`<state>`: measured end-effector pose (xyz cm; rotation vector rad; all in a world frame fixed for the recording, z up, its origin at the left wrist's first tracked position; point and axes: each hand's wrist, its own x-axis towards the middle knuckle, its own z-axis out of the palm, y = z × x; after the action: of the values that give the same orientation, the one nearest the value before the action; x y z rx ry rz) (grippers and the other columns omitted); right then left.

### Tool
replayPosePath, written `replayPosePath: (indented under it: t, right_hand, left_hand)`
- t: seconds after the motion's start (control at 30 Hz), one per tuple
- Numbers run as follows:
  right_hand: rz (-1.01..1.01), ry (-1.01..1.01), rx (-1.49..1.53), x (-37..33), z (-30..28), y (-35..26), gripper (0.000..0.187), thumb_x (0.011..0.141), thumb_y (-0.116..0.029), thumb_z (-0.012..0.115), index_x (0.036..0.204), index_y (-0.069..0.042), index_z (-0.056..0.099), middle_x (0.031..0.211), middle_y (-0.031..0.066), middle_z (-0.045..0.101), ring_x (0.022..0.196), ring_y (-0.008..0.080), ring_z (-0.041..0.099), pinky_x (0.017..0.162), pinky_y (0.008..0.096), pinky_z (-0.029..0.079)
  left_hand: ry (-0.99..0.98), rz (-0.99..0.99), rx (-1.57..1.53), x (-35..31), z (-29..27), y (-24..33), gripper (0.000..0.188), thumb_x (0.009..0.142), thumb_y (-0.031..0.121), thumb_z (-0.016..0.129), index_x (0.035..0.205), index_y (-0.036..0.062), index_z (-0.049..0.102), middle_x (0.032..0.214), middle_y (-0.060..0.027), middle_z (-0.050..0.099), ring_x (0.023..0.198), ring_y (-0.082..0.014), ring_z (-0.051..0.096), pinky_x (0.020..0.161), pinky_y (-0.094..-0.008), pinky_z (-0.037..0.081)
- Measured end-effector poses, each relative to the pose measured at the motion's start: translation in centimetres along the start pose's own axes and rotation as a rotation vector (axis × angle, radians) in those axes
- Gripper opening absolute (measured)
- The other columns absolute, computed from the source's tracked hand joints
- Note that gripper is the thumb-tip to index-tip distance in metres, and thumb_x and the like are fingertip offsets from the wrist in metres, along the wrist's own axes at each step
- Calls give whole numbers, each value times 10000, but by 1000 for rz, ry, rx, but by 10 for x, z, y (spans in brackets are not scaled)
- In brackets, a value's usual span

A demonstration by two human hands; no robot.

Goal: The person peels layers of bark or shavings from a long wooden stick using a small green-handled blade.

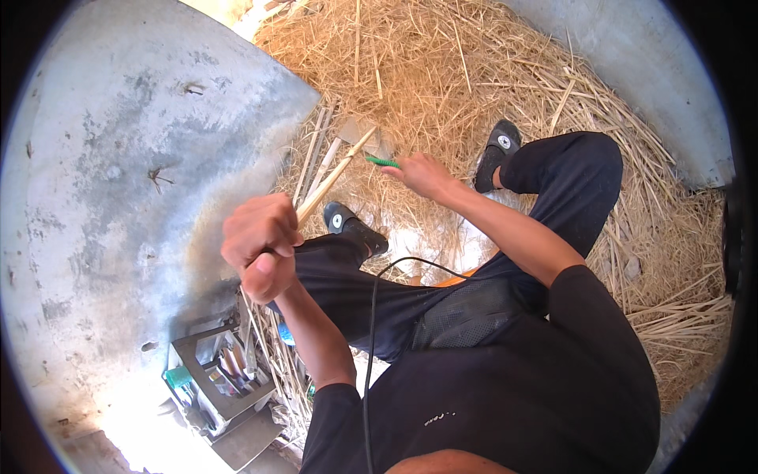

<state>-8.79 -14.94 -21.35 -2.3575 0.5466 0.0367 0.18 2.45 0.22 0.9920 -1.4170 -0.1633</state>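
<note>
My left hand point(262, 241) is closed in a fist at the left, in front of the pale wall. From it a peeled, pale wooden stick point(325, 186) slants up and away to the right, narrowing toward its far tip. My right hand point(426, 175) is closed round a green, ribbed, handle-like piece point(382, 162) whose end points left toward the stick's far part. A small gap seems to lie between them. The rest of that green piece is hidden in my fingers, and I cannot make out a blade.
Loose straw and dry stalks point(410, 71) cover the ground ahead and right. A stained wall panel point(166, 118) stands at left. Below it, an open box point(207, 378) holds small items. A black cable point(373, 332) runs across my lap, and my shoes point(353, 227) rest among the straw.
</note>
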Motion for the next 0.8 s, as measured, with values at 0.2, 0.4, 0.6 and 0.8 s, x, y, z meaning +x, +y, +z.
replayPosePath:
  t: [0.2,0.4,0.6,0.8]
  right_hand:
    - [-208,105,121,8,-14,-33,604,914,-575,360,833,-25,597,574,139,536,550,280,573,571,423,495]
    - [-92,115,46,30,0,-16,616,917,-573,353,834,-11,590,681,183,601,653,334,619,615,459,496]
    - [162,12,-123,26,11,28,480,938,-449,408,962,-23,628,788,170,645,742,340,642,642,454,506]
    - [32,79,-186,12,4,55,429,957,-407,382,1015,-36,590,824,155,642,783,328,644,645,433,496]
  left_hand:
    - [-66,-46,-85,-3,0,-7,419,698,366,504,448,51,386,386,-38,389,315,-139,338,343,-255,232]
    - [-27,-103,-99,-8,-3,-7,422,658,390,519,443,59,370,377,-24,371,312,-134,329,350,-246,233]
    - [-75,-118,-112,0,2,-8,427,655,393,531,448,59,365,376,-19,361,314,-133,334,358,-241,231]
    - [-32,-122,-125,-12,-4,-4,422,664,384,532,446,57,378,379,-14,355,314,-131,335,362,-240,228]
